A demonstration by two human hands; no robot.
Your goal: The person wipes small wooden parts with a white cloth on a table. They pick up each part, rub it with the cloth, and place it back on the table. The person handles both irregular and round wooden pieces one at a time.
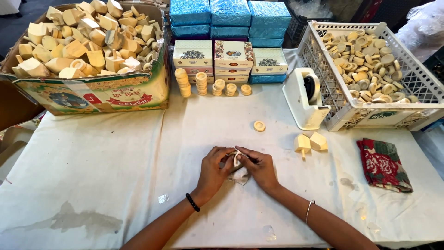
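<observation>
My left hand and my right hand meet near the middle of the white-covered table. Together they pinch a small white cloth wrapped around a pale object that is mostly hidden. Two pale wooden spinning tops lie just right of my right hand. A single wooden ring rests on the cloth above my hands.
A cardboard box full of wooden tops sits at the back left. Stacks of rings, patterned boxes, blue boxes, a white tape dispenser, a white crate of wooden discs and a red floral cloth surround the work area.
</observation>
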